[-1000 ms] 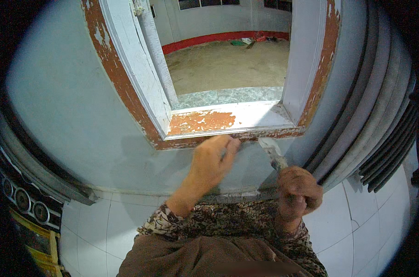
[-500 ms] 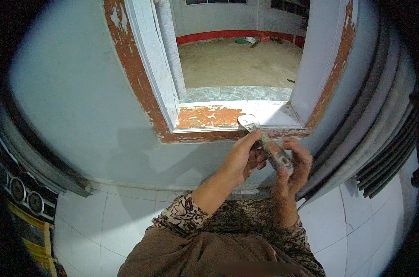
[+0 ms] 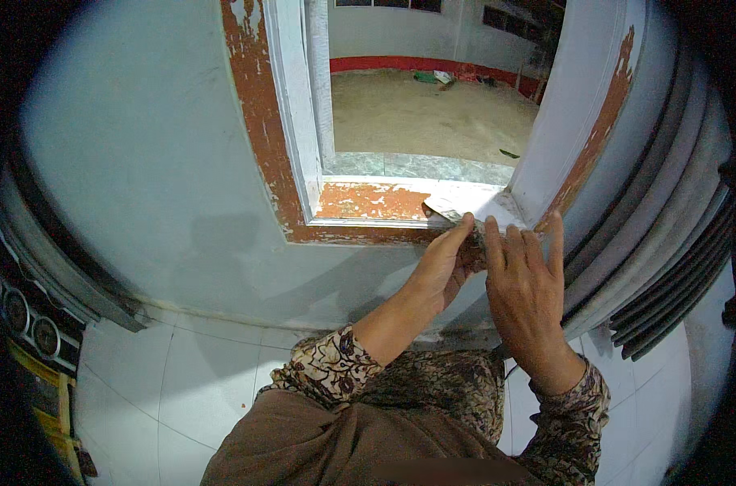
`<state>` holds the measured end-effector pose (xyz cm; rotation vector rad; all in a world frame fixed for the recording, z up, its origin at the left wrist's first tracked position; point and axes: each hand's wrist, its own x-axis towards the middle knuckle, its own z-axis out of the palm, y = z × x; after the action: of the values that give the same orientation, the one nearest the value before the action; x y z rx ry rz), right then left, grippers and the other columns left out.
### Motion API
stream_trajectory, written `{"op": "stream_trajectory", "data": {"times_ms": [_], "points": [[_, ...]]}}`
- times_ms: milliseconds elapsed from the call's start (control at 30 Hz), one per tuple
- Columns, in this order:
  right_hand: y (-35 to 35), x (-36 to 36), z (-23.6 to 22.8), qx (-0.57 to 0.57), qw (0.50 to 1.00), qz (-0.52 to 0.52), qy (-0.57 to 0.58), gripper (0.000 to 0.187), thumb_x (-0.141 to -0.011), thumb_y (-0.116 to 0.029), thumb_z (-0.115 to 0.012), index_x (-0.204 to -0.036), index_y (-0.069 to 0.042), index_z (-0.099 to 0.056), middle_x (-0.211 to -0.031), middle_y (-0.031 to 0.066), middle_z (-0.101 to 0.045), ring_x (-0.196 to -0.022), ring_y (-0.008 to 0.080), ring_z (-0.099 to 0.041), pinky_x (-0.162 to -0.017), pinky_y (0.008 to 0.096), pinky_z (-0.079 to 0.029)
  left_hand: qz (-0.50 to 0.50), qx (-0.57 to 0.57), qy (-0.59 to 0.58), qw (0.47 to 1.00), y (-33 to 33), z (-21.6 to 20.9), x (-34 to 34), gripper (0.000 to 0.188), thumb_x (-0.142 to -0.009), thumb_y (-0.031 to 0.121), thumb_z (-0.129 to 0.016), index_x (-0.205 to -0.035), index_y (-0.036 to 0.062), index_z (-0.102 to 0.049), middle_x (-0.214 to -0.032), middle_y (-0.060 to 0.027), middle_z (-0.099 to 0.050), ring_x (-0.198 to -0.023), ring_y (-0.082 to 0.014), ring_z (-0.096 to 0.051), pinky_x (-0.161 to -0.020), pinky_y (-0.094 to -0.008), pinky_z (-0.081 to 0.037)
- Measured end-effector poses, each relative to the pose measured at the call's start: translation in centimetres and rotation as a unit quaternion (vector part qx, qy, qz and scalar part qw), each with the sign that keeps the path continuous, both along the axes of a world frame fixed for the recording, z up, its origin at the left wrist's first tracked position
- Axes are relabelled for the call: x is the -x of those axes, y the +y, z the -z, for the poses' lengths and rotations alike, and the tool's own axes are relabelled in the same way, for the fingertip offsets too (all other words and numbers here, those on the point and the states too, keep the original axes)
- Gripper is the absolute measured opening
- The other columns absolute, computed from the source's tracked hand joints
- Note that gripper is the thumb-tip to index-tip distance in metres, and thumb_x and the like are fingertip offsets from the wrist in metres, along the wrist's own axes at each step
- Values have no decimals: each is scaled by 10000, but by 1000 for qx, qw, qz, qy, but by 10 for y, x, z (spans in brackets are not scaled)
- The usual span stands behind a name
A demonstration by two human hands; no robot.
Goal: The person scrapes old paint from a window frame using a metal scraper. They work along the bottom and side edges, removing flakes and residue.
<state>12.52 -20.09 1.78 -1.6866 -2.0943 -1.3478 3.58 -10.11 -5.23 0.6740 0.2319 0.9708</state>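
My left hand (image 3: 442,266) is closed round a scraper (image 3: 443,211), its thumb lying along the tool near the blade. The pale blade points up and left, over the window sill (image 3: 368,200). My right hand (image 3: 526,283) is over the handle end with its fingers stretched out, back of the hand up; whether the fingertips touch the tool cannot be told. Most of the handle is hidden behind the hands. White paint is partly gone from the sill, and reddish brown shows in patches.
The window frame (image 3: 253,97) has flaked paint down its sides. Bundled grey lengths (image 3: 667,194) curve along the wall at right, with dark tubes (image 3: 680,283) beside them. Black round-fronted equipment (image 3: 32,320) stands at far left on the white tiled floor (image 3: 198,381).
My right hand has left its hold on the handle, turned over and stretched out its fingers above the tool. My left hand still holds the scraper. The view has shifted slightly.
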Motion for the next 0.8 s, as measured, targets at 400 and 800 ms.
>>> {"op": "stream_trajectory", "data": {"times_ms": [400,800], "points": [[43,-28,-41,223,974,36,29,479,-829,-157,-614,-1298,-118,-526,-931,156,-626,-701,308,-652,-605,420,-515,-217,-381,380,815,29,-26,85,416,-1003,353,-461,-1010,-13,-659,-880,-87,-693,-795,-221,-659,-716,-316,-513],[36,1,-62,240,971,-19,-9,353,-854,-165,-594,-1205,-127,-593,-892,144,-634,-622,293,-640,-548,411,-494,-387,-502,625,456,96,-21,112,293,-940,234,-503,-919,-9,-665,-952,-220,-600,-965,-377,-573,-870,-485,-454]]}}
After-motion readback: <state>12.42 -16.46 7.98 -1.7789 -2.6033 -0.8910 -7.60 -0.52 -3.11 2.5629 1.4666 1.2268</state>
